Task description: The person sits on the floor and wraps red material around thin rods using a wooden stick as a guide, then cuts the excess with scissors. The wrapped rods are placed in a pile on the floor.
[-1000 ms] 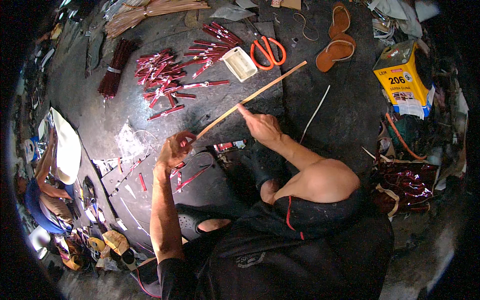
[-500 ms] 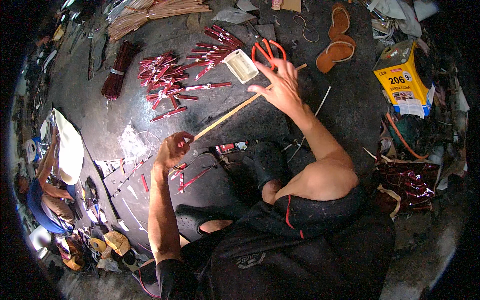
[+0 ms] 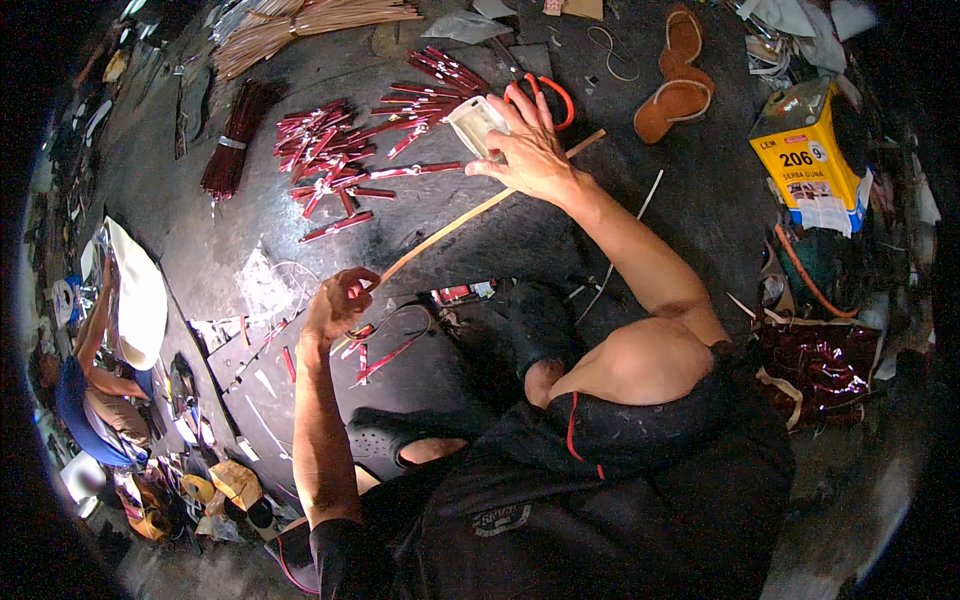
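Observation:
A thin tan strip (image 3: pixel 440 235) slants up and right across the dark work surface, one end pinched in my left hand (image 3: pixel 338 303). My right hand (image 3: pixel 533 158) is over the strip's far part, fingers spread, with fingertips at the small cream tray (image 3: pixel 466 122). Whether they touch the tray is hard to tell. Just behind that hand lie red-orange handled scissors (image 3: pixel 562 98), partly covered by the fingers. Left of the tray, short dark red strips with pale bits lie in a fan (image 3: pixel 425 95) and a loose pile (image 3: pixel 320 150); one longer red strip (image 3: pixel 425 170) points toward my thumb.
A tied dark red bundle (image 3: pixel 232 140) and a pale stick bundle (image 3: pixel 300 35) lie at the far left. Brown sandal soles (image 3: pixel 678 95) and a yellow can (image 3: pixel 805 150) are at the right. Another person (image 3: pixel 105 400) sits at the left edge.
My right hand has moved left from above the strip's far end to the cream tray. My left hand still pinches the strip's near end, shifted slightly left.

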